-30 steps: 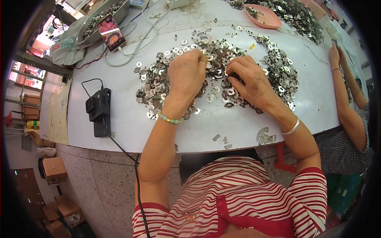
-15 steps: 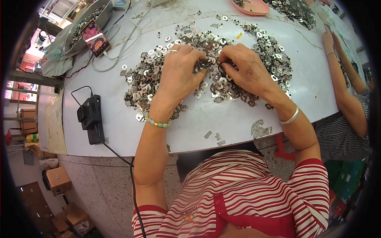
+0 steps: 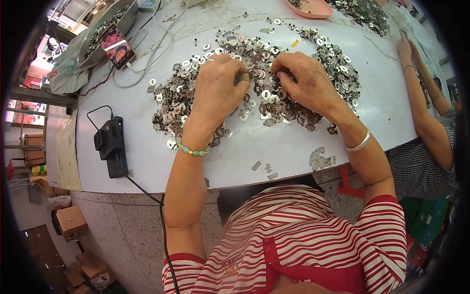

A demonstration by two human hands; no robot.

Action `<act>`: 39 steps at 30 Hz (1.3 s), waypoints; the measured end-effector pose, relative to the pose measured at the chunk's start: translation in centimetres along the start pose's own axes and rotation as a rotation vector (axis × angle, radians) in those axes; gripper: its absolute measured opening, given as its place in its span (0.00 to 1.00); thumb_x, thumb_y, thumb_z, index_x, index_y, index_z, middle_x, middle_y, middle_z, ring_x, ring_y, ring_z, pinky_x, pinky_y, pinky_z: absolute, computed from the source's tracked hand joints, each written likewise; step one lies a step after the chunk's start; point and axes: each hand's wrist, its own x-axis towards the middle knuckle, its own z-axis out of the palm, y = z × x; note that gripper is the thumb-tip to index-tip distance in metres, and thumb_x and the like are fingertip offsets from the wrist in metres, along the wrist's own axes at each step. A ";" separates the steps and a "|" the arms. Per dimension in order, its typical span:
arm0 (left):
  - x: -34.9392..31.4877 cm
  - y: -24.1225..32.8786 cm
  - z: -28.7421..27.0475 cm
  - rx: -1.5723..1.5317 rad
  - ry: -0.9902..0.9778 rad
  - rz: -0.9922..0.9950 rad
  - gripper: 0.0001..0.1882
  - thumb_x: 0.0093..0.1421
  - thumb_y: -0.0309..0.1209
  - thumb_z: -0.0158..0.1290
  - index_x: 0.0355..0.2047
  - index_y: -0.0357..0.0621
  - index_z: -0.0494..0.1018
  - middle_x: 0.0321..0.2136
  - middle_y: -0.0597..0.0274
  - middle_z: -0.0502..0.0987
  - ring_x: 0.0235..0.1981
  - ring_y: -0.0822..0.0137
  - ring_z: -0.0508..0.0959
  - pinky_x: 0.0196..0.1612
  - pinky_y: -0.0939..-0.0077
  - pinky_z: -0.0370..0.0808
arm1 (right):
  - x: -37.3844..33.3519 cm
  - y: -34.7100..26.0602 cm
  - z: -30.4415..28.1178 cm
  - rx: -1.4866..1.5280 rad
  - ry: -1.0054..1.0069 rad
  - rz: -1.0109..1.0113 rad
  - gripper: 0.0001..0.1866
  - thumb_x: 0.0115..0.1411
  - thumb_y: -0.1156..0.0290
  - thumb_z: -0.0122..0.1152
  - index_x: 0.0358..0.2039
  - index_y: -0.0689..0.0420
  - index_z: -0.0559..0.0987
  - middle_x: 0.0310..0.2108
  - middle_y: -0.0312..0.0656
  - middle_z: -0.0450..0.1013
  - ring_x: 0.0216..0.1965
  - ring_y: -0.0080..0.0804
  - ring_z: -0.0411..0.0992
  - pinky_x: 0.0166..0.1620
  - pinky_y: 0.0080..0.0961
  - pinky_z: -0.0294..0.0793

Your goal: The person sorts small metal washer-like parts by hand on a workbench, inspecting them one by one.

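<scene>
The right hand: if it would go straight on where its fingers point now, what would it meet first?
The right hand would probably first meet the small metal pieces lying between it and the left hand; depth is unclear, so it may be touching some.

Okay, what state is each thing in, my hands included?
Metal parts, loose and heaped
Left hand, curled over metal parts
Right hand, curled over metal parts
Phone, screen lit, cable plugged in
Black device, cable attached
Pink tray, holding metal parts
Grey basin, holding metal parts
</scene>
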 end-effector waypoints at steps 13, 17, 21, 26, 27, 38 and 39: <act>0.1 -0.6 -0.3 0.110 0.147 -0.089 0.04 0.46 0.25 0.57 0.21 0.37 0.77 0.23 0.54 0.77 0.30 0.55 0.76 0.36 0.63 0.73 | 0.1 -0.2 0.0 -0.059 0.104 -0.111 0.04 0.53 0.77 0.59 0.31 0.58 0.77 0.35 0.42 0.71 0.39 0.42 0.70 0.41 0.35 0.72; 0.1 -0.9 -0.3 0.144 0.168 -0.167 0.04 0.46 0.27 0.56 0.21 0.38 0.77 0.23 0.54 0.78 0.31 0.54 0.76 0.36 0.62 0.73 | 0.0 -1.0 -0.3 -0.049 -0.130 -0.221 0.06 0.52 0.75 0.63 0.31 0.57 0.76 0.37 0.39 0.71 0.43 0.37 0.68 0.48 0.33 0.65; 0.0 -1.0 -0.3 0.153 0.193 -0.206 0.05 0.47 0.27 0.56 0.21 0.39 0.77 0.23 0.54 0.78 0.31 0.54 0.76 0.37 0.62 0.73 | -0.4 -1.9 -0.3 -0.011 -0.246 -0.278 0.09 0.50 0.71 0.67 0.31 0.56 0.76 0.39 0.36 0.70 0.42 0.34 0.66 0.48 0.32 0.62; -0.1 -1.0 -0.4 0.169 0.190 -0.233 0.05 0.48 0.28 0.56 0.22 0.40 0.78 0.23 0.55 0.78 0.31 0.54 0.77 0.37 0.61 0.74 | -0.5 -1.5 0.2 -0.023 -0.252 -0.286 0.06 0.51 0.72 0.65 0.30 0.56 0.77 0.36 0.36 0.70 0.41 0.34 0.67 0.46 0.32 0.62; 0.0 -1.0 -0.3 0.167 0.192 -0.236 0.05 0.48 0.28 0.56 0.22 0.40 0.78 0.23 0.55 0.78 0.31 0.54 0.77 0.37 0.61 0.74 | -0.5 -1.3 0.3 -0.019 -0.233 -0.280 0.05 0.51 0.72 0.63 0.29 0.56 0.77 0.34 0.37 0.69 0.41 0.34 0.67 0.44 0.32 0.63; 0.1 -1.1 -0.4 0.122 0.257 -0.209 0.07 0.51 0.31 0.55 0.24 0.41 0.80 0.23 0.55 0.79 0.29 0.55 0.77 0.36 0.62 0.74 | 0.4 0.0 -0.2 -0.057 -0.022 -0.232 0.04 0.53 0.76 0.60 0.27 0.61 0.75 0.28 0.44 0.71 0.37 0.44 0.70 0.41 0.37 0.70; 0.1 -1.3 -0.4 0.114 0.254 -0.206 0.07 0.51 0.31 0.55 0.24 0.41 0.80 0.23 0.55 0.79 0.29 0.55 0.77 0.36 0.62 0.74 | 0.6 0.3 -0.4 -0.047 -0.013 -0.216 0.04 0.53 0.75 0.60 0.28 0.61 0.75 0.28 0.44 0.71 0.35 0.44 0.71 0.40 0.36 0.71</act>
